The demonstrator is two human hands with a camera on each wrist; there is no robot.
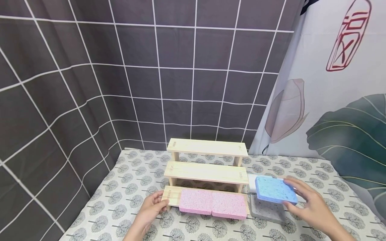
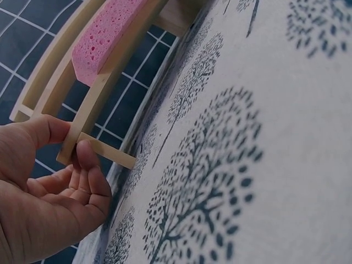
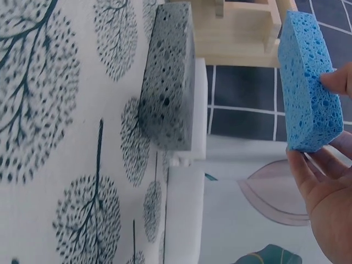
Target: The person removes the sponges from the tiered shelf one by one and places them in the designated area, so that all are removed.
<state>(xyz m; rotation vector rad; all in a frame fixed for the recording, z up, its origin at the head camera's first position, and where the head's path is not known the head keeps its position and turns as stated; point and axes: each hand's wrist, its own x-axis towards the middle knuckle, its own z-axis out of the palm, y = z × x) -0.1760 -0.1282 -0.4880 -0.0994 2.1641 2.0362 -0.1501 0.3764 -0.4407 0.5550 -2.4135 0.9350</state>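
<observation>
A three-tier wooden shelf [image 1: 206,171] stands on the patterned cloth in the head view. Its lowest board carries two pink sponges, a left one [image 1: 195,201] and a right one [image 1: 229,205], side by side. My left hand [image 1: 153,207] pinches the left end of that board between thumb and fingers, as the left wrist view also shows. To the right of the shelf, my right hand [image 1: 309,204] holds a light blue sponge [image 1: 275,189] by its right end. Raised above the cloth, the blue sponge overlaps a grey sponge [image 1: 266,211] lying beside the shelf.
Behind the blue sponge a white block [image 1: 251,183] lies partly hidden. The cloth [image 1: 126,187] with tree prints covers the table. A dark grid-patterned curtain [image 1: 178,83] closes off the back and left, and a white leaf-printed curtain [image 1: 319,100] hangs at the right.
</observation>
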